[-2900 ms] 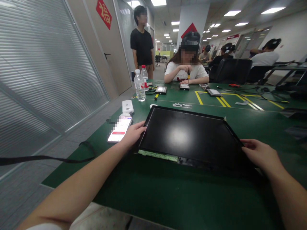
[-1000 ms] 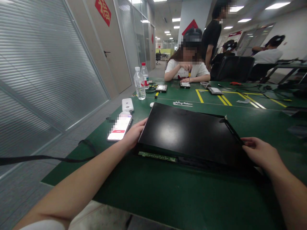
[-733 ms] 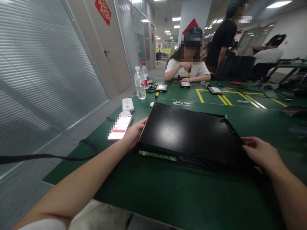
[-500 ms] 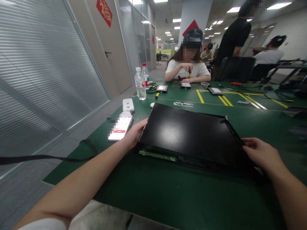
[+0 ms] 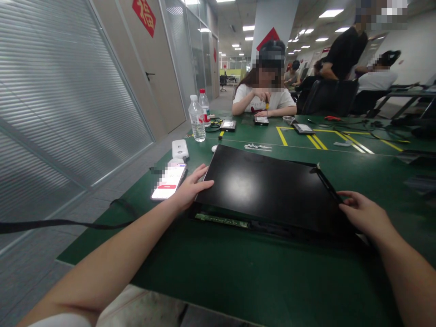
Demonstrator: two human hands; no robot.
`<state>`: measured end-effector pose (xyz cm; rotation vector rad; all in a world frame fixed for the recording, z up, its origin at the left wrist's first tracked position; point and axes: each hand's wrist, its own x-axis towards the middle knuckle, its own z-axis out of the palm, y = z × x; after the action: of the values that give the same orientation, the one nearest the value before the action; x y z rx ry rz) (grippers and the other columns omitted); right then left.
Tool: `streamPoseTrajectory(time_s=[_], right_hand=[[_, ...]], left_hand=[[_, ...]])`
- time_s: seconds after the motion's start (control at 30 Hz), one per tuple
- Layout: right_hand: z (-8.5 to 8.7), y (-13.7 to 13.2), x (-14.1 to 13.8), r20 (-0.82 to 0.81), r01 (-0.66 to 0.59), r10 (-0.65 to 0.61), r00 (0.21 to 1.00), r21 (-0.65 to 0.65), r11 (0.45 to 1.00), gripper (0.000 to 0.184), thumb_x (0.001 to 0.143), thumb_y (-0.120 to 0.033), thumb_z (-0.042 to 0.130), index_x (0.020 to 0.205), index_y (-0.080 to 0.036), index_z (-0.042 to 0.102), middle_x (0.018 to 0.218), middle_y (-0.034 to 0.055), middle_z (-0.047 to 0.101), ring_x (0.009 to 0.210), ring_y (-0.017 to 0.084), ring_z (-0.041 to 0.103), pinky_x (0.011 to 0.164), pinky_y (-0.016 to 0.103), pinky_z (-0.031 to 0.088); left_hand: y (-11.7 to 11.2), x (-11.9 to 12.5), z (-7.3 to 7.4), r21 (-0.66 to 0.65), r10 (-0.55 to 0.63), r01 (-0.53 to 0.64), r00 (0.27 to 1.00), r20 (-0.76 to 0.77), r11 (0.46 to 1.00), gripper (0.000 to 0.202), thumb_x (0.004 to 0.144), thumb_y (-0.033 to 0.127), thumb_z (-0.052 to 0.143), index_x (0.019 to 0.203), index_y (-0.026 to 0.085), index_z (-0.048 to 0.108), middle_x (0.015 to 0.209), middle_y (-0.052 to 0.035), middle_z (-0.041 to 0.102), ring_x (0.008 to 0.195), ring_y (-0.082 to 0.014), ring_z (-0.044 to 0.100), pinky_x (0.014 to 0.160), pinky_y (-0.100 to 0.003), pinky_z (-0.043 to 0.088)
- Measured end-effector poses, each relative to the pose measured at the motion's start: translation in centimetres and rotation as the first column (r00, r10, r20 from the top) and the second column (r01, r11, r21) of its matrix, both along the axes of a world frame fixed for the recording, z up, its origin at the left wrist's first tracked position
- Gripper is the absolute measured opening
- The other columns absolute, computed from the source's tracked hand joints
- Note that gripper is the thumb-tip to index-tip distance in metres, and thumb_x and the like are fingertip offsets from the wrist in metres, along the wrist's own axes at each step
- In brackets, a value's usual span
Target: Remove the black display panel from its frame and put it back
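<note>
A glossy black LCD panel (image 5: 259, 186) lies tilted over a thin dark frame (image 5: 325, 179), whose right side and far corner show past it. Below the panel's near edge a green circuit board strip (image 5: 221, 220) is exposed. My left hand (image 5: 192, 187) grips the panel's left edge, thumb on the top face and fingers along the side. At the right edge my right hand (image 5: 363, 211) is closed, thumb and fingers pinching the border; its fingertips are partly hidden, so whether they hold panel, frame or both is unclear.
Left of the panel lie a lit phone (image 5: 169, 180) and a white power bank (image 5: 180, 149). Two bottles (image 5: 197, 120) stand behind them. Beyond are metal strips (image 5: 258, 147) and hard drives (image 5: 228, 125). A co-worker (image 5: 264, 97) sits opposite, using a tool on another drive.
My left thumb has come over onto the panel's face, and the fingers are more spread. The right hand keeps its hold. In the background, a standing person has leaned over.
</note>
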<state>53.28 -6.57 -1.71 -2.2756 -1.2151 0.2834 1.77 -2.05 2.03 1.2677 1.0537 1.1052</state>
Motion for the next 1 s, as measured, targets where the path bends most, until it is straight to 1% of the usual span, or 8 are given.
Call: streamPoseTrajectory(time_s=[0.07, 0.17, 0.37, 0.57, 0.73, 0.83, 0.9, 1.0], right_hand=[[0.3, 0.0, -0.3, -0.008, -0.001, 0.001, 1.0, -0.009, 1.0, 0.046, 0.07, -0.042, 0.062, 0.11, -0.028, 0.079, 0.078, 0.0014, 0.071, 0.072, 0.025, 0.068, 0.071, 0.039, 0.051], [0.8, -0.1, -0.7, -0.022, 0.008, -0.009, 1.0, -0.038, 0.999, 0.05, 0.072, -0.046, 0.061, 0.116, -0.027, 0.078, 0.079, 0.0021, 0.071, 0.071, 0.025, 0.067, 0.071, 0.039, 0.051], [1.4, -0.1, -1.0, -0.03, 0.044, -0.046, 0.998, -0.067, 0.997, 0.058, 0.077, -0.051, 0.059, 0.125, -0.023, 0.078, 0.09, 0.0073, 0.077, 0.082, 0.028, 0.071, 0.079, 0.041, 0.054], [0.5, 0.2, 0.0, -0.052, 0.103, -0.103, 0.993, -0.007, 0.995, 0.048, 0.079, -0.056, 0.062, 0.11, -0.026, 0.082, 0.109, 0.0135, 0.083, 0.104, 0.037, 0.074, 0.087, 0.046, 0.057], [-0.4, 0.2, 0.5, -0.306, 0.186, -0.154, 0.939, 0.077, 0.98, 0.045, 0.072, -0.058, 0.074, 0.103, -0.026, 0.084, 0.121, 0.0142, 0.083, 0.118, 0.039, 0.073, 0.1, 0.05, 0.057], [-0.2, 0.1, 0.0, -0.442, 0.215, -0.133, 0.887, 0.143, 0.966, 0.043, 0.067, -0.053, 0.079, 0.1, -0.024, 0.083, 0.123, 0.013, 0.083, 0.126, 0.038, 0.071, 0.109, 0.051, 0.054], [0.4, -0.1, -0.5, -0.491, 0.246, -0.12, 0.863, 0.201, 0.948, 0.041, 0.063, -0.047, 0.081, 0.096, -0.024, 0.082, 0.122, 0.0131, 0.082, 0.127, 0.037, 0.07, 0.106, 0.049, 0.057], [1.7, -0.7, -0.8, -0.589, 0.307, -0.109, 0.801, 0.247, 0.919, 0.045, 0.059, -0.042, 0.084, 0.101, -0.025, 0.082, 0.118, 0.0113, 0.083, 0.118, 0.036, 0.075, 0.09, 0.045, 0.065]], left_hand=[[0.0, 0.0, 0.2, 0.002, -0.001, 0.002, 0.999, -0.032, 1.0, 0.078, 0.067, 0.047, 0.099, 0.138, 0.023, 0.081, 0.188, -0.0111, 0.02, 0.17, -0.0494, 0.02, 0.132, -0.054, 0.036], [0.0, 0.1, 0.3, 0.031, -0.015, 0.016, 0.999, -0.044, 0.999, 0.084, 0.065, 0.052, 0.1, 0.141, 0.022, 0.079, 0.189, -0.0115, 0.015, 0.171, -0.049, 0.016, 0.133, -0.052, 0.034], [-0.1, 0.1, 0.4, 0.091, -0.058, 0.061, 0.998, -0.036, 0.994, 0.086, 0.071, 0.05, 0.097, 0.15, 0.026, 0.073, 0.189, -0.0069, 0.016, 0.172, -0.0464, 0.012, 0.135, -0.052, 0.031], [-0.2, 0.2, 0.4, 0.162, -0.083, 0.083, 0.997, -0.004, 0.983, 0.082, 0.075, 0.045, 0.094, 0.152, 0.029, 0.071, 0.189, -0.0026, 0.019, 0.172, -0.0428, 0.015, 0.136, -0.049, 0.029], [-0.3, 0.4, 0.3, 0.169, -0.085, 0.077, 0.995, 0.046, 0.983, 0.078, 0.077, 0.042, 0.093, 0.151, 0.029, 0.072, 0.186, -0.003, 0.03, 0.171, -0.0399, 0.02, 0.137, -0.047, 0.026], [-0.4, 0.6, 0.4, 0.126, -0.072, 0.062, 0.994, 0.077, 0.99, 0.08, 0.077, 0.041, 0.092, 0.153, 0.029, 0.07, 0.178, -0.0051, 0.046, 0.169, -0.0401, 0.027, 0.135, -0.049, 0.031], [-0.5, 0.7, 0.7, 0.09, -0.066, 0.056, 0.991, 0.113, 0.994, 0.083, 0.076, 0.039, 0.092, 0.155, 0.029, 0.068, 0.169, -0.0067, 0.058, 0.165, -0.0409, 0.036, 0.132, -0.05, 0.036], [-0.6, 0.8, 1.1, 0.04, -0.052, 0.045, 0.983, 0.177, 0.998, 0.085, 0.074, 0.038, 0.092, 0.155, 0.027, 0.068, 0.159, -0.0083, 0.068, 0.154, -0.0418, 0.053, 0.127, -0.049, 0.044]])
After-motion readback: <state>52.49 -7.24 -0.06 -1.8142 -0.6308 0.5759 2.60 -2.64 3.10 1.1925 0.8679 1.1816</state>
